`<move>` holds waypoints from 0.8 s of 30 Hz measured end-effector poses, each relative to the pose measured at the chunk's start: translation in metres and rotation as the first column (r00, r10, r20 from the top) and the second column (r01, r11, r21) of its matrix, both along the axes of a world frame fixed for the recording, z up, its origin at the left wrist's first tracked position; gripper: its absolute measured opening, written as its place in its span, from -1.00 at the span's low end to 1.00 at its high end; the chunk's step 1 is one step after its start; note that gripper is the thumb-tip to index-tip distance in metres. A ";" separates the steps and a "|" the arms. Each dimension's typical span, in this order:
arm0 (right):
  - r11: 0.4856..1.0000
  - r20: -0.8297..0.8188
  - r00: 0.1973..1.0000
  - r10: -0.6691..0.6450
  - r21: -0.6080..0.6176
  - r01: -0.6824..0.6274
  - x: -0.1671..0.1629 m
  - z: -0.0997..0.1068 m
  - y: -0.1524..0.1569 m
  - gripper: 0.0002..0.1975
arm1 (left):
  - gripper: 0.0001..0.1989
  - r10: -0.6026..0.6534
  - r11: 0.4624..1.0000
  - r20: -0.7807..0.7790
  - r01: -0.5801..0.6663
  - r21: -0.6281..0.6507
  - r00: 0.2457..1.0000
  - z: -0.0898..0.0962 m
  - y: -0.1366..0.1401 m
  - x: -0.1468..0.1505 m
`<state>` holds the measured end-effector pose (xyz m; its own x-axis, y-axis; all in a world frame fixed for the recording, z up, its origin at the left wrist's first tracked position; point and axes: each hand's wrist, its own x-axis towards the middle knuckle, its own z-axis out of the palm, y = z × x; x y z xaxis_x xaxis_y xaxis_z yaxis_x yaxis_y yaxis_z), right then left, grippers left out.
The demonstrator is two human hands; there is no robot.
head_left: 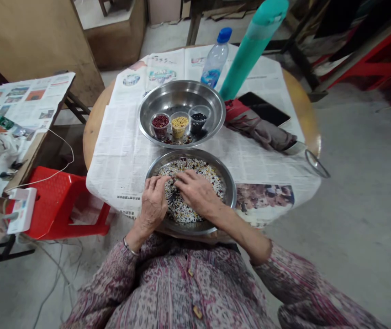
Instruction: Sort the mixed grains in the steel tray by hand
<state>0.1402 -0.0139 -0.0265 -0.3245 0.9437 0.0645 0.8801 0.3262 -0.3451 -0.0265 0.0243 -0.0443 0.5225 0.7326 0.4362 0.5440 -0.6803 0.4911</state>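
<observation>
My left hand (154, 198) is over the left rim of a steel basin (231, 194), its thumb and fingers closed in a pinch. My right hand (197, 192) reaches in from the right, fingers bent and drawn together at the grains. Anything between either hand's fingertips is too small to make out. White rice-like grains (185, 214) mixed with yellow and dark ones cover the basin's bottom. Just behind, a larger steel basin (182, 87) holds a cup of red beans (160, 123), a cup of yellow kernels (179, 124) and a cup of black beans (198, 119).
Newspaper (113, 151) covers the round table. At its back stand a clear bottle (214, 61) and a tilted teal bottle (250, 55). A dark tablet-like slab (266, 108) and grey-red cloth bundle (260, 128) lie right. A red stool (61, 201) is on the left.
</observation>
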 end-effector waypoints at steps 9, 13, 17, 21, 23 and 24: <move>0.932 0.046 0.932 -0.359 0.080 0.354 0.044 -0.006 -0.014 -0.57 | -0.70 -0.069 0.997 -0.088 0.065 -0.046 0.994 0.013 0.000 0.002; 0.951 0.009 0.951 -0.309 -0.012 0.309 0.037 -0.008 -0.008 -0.72 | -0.20 -0.185 0.978 -0.347 0.136 -0.161 0.919 0.028 -0.009 0.000; 0.960 -0.042 0.968 -0.247 -0.143 0.239 0.032 -0.007 -0.001 -0.76 | -0.43 -0.231 0.955 -0.463 0.110 -0.274 0.855 0.024 -0.020 0.009; 0.961 -0.142 0.964 -0.224 -0.197 0.194 0.027 -0.010 -0.007 -0.79 | -0.76 -0.217 0.947 -0.388 0.097 -0.307 0.896 0.011 -0.018 0.024; 0.964 -0.206 0.949 -0.238 -0.169 0.205 0.026 -0.012 -0.016 -0.78 | -0.78 -0.219 0.942 -0.291 0.124 -0.311 0.931 0.009 -0.014 0.026; 0.964 -0.232 0.941 -0.248 -0.157 0.215 0.026 -0.012 -0.021 -0.77 | -0.79 -0.221 0.941 -0.242 0.141 -0.309 0.945 0.009 -0.013 0.026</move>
<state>0.1662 -0.0352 -0.0383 -0.0853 0.9963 -0.0111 0.8074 0.0626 -0.5867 -0.0007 0.0117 -0.0349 0.7261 0.6858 0.0485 0.5633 -0.6339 0.5299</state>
